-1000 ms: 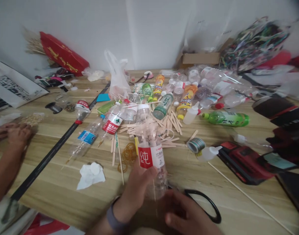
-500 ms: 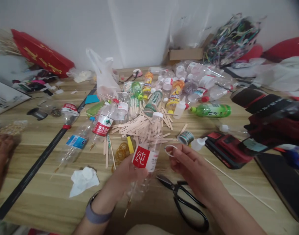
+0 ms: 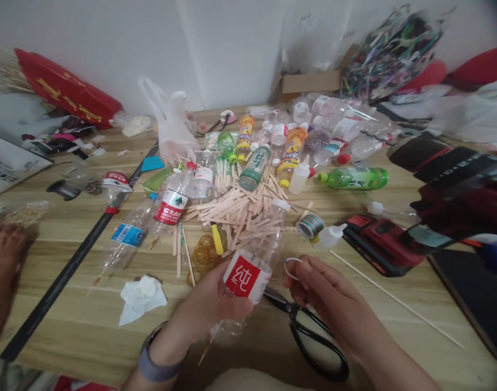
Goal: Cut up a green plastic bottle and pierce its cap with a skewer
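A clear plastic bottle (image 3: 248, 277) with a red and white label and a white cap is gripped around its middle by my left hand (image 3: 208, 296). It leans with the cap away from me, and a thin stick pokes out of its near end. Between thumb and finger, my right hand (image 3: 325, 285) pinches a small white ring (image 3: 292, 268), a little to the right of the bottle and apart from it. Black-handled scissors (image 3: 313, 331) lie on the table below my right hand. Just beyond the bottle are loose wooden craft sticks (image 3: 236, 212) and a yellow-handled tool (image 3: 216, 240).
Several plastic bottles (image 3: 293, 152) crowd the back. A red and black power drill (image 3: 435, 190) stands at the right. Left lie a dark pole (image 3: 73, 260), two more bottles (image 3: 128, 233) and a crumpled tissue (image 3: 142, 298). Another person's hand (image 3: 6, 260) rests at the left edge.
The bottle in my left hand has tilted to the right, its cap swinging right and lower. My right hand, still pinching the white ring, has shifted slightly right and down.
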Demonstrator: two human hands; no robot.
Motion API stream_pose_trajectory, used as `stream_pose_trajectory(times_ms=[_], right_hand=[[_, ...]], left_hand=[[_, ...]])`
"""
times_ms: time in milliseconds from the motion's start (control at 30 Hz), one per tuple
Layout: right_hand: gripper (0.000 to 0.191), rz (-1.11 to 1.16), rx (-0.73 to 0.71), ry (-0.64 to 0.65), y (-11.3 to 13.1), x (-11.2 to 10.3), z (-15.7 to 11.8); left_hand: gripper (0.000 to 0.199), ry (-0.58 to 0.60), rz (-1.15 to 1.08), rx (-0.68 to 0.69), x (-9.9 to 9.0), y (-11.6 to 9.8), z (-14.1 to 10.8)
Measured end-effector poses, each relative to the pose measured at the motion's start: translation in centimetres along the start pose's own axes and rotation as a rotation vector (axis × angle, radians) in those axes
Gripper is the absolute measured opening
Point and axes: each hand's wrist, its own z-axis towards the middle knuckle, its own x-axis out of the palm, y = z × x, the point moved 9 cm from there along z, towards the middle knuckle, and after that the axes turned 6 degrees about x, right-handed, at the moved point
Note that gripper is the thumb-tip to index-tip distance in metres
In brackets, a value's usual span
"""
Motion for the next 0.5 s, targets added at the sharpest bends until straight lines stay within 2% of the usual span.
stream_pose_trajectory(times_ms=[167,333,500], right_hand=[[0.052,0.01,0.009,0.022,-0.3,0.2,0.0],[0.059,-0.02,0.04,-0.059,-1.2,-1.4,-0.4],[0.057,-0.007,0.081,-0.149,-2.2,-4.1,-1.4]], left_hand=[[0.048,-0.019,-0.032,0.004,-0.2,0.0,-0.1],[0.046,-0.104,-0.067,-0.033,-1.5,-0.6,-1.0],[0.032,-0.114,-0.099,-0.008,-2.6,-1.0,-1.5]])
